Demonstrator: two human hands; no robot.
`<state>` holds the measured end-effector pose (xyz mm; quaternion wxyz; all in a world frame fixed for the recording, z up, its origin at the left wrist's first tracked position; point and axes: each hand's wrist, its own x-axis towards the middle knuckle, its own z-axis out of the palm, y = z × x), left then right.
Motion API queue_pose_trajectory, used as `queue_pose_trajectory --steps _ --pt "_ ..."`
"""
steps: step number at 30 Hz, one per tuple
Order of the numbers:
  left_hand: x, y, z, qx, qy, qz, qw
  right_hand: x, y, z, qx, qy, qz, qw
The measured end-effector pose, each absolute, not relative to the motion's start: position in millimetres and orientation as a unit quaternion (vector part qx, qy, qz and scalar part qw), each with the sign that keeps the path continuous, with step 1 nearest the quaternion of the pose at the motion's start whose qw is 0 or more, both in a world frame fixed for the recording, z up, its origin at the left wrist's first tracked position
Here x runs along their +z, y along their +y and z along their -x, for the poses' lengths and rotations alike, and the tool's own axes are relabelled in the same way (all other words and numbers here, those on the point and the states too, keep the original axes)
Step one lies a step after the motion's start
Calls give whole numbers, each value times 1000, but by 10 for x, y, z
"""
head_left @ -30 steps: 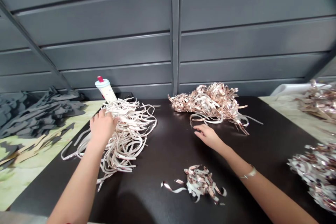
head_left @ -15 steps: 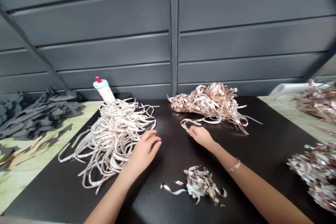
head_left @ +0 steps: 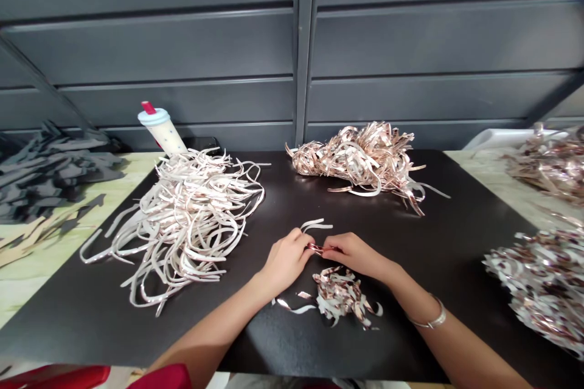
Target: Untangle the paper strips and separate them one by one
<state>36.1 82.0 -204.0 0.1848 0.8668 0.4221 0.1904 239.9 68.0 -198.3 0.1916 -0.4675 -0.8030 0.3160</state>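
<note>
Copper-red foil strip point(head_left: 316, 248) is being pinched between the fingertips point(head_left: 305, 238) of the left hand point(head_left: 287, 261) and those of the right hand point(head_left: 356, 254), the fingers being pressed together on it from either side as the two hands almost meet above the black tabletop point(head_left: 114, 328). Its ends are being hidden by the fingers, so how much of it is gripped cannot be told. The strip is judged to be very light, thin and springy rather than stiff, and slippery on its metallic face, so it would best be held near an end between the finger pads; a loose hold could let it slide or spring away, and hard handling could crease it. Just beyond the left fingertips, a curled pale strip point(head_left: 317, 225) is lying on the tabletop, though whether it is being touched cannot be told. Directly below the hands, a small heap of cut foil pieces point(head_left: 340, 295) is lying, and a silver bangle point(head_left: 426, 319) is being worn on the right wrist. Farther out, a large tangle of pale strips point(head_left: 182, 219) is lying to the left, a rose-gold heap point(head_left: 356, 161) beyond the hands, and a blurred silvery heap point(head_left: 545, 279) at the right.
</note>
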Motion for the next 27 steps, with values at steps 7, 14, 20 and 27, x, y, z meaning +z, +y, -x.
queue_pose_trajectory --steps 7,14,20,27 --pt "-2077 864 -271 258 429 -839 211 -2030 671 -2456 279 -811 487 164" --pt "-2001 903 -174 379 389 -807 234 -2047 705 -2503 213 -782 572 122" --pt "-1878 986 -21 482 445 -719 230 -2076 728 -2543 207 -757 608 117" --pt "-1903 965 -11 496 429 -682 325 -2123 748 -2507 258 -650 617 360"
